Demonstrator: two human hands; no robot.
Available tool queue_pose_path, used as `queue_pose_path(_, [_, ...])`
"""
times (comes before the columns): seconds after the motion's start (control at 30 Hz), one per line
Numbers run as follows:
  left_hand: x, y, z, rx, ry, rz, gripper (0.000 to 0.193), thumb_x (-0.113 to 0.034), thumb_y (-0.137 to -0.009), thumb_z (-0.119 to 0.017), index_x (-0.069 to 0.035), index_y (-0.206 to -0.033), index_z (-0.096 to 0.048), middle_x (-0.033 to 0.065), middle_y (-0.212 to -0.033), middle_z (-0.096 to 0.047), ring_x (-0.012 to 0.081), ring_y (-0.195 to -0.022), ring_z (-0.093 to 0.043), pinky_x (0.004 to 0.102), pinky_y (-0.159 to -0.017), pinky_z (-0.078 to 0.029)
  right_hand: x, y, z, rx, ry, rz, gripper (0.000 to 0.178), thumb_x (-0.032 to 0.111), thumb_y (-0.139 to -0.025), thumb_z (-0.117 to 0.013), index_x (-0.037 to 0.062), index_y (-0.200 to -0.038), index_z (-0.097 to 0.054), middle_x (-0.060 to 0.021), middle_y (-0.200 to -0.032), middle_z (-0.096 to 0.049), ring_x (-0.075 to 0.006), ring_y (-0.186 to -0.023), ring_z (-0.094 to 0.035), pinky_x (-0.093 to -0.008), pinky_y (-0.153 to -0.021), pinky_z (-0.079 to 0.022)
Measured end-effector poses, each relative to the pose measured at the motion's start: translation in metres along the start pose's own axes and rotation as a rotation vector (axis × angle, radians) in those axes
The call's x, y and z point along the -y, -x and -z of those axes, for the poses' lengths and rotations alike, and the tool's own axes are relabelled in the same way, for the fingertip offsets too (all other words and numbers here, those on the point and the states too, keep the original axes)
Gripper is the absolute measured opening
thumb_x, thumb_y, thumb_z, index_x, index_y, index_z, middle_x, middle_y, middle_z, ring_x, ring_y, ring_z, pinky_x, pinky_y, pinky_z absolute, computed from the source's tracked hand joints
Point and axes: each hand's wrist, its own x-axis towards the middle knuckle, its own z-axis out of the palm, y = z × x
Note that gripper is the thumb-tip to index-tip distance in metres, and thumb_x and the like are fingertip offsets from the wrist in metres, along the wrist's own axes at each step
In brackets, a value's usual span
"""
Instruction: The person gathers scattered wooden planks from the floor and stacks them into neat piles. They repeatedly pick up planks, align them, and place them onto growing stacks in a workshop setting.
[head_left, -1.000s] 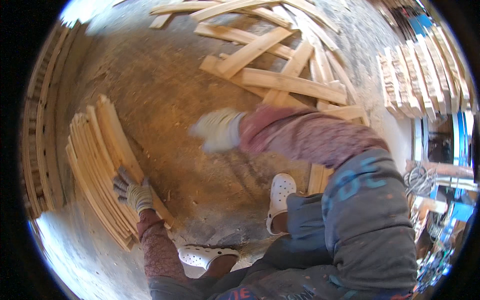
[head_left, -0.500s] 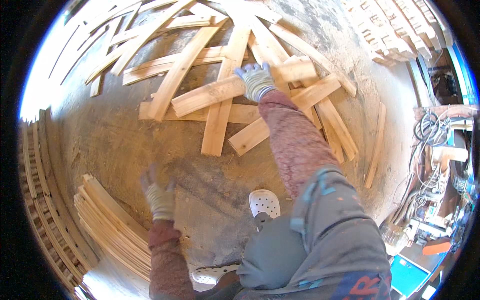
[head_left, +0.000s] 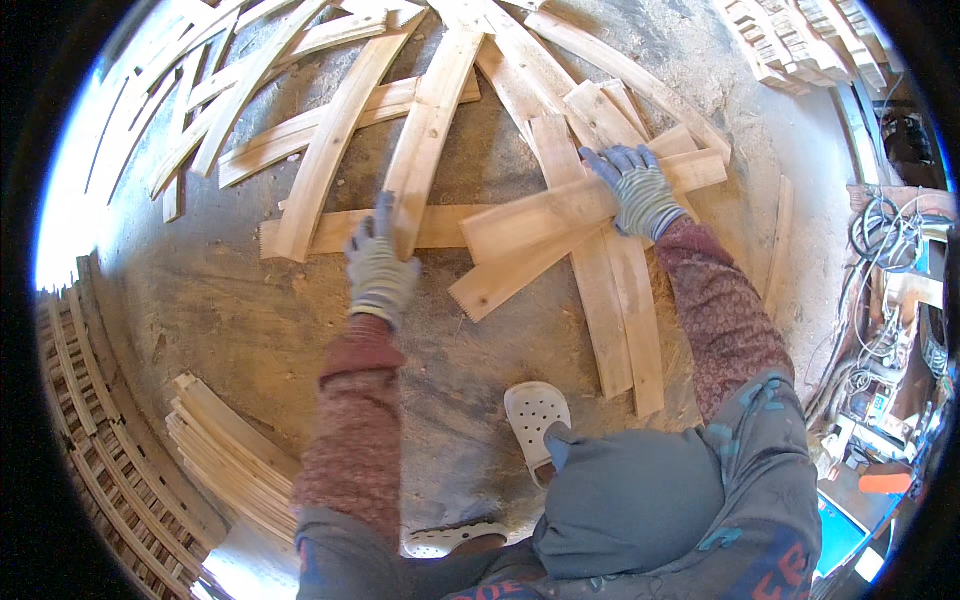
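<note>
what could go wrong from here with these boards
The upper board under the right hand lies across others, so it might slide or shift them.

The toothed end of the lower board could snag a glove.

The white clog stands near loose boards and has holes, so it may protect poorly if one drops.

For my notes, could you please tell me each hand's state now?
Left hand: at a long board; grip unclear.
Right hand: holding another board.
</note>
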Motion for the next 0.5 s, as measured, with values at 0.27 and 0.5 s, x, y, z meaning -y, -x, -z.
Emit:
queue_pose_path(0.27, [0.128,-0.096,0.093,-0.185,-0.183,-0.252,0.111,-0.012,-0.071,-0.089,-0.03,-0.163,-0.029,0.0146,-0.156,-0.047,0.0408,-0.137,-0.05,0.0511,-0.119,-0.038,-0.063,0.043,0.003,-0.012,-0.285,-0.351,0.106,0.044,-0.064,-0.091,0.0192,-0.155,-0.042,-0.0166,-0.152,-0.046,-0.0377,-0.14,-0.045,-0.0546,-0.119,-0.034])
queue_pose_path(0.5, [0.097,-0.11,0.072,-0.108,-0.133,-0.015,0.109,-0.021,-0.076,-0.091,-0.032,-0.163,-0.026,0.0174,-0.154,-0.049,0.0388,-0.141,-0.049,0.0511,-0.115,-0.045,-0.079,0.071,-0.049,-0.004,-0.639,-0.665,0.113,0.035,-0.067,-0.091,0.0103,-0.16,-0.032,-0.0259,-0.15,-0.052,-0.0401,-0.136,-0.053,-0.0439,-0.114,-0.044])
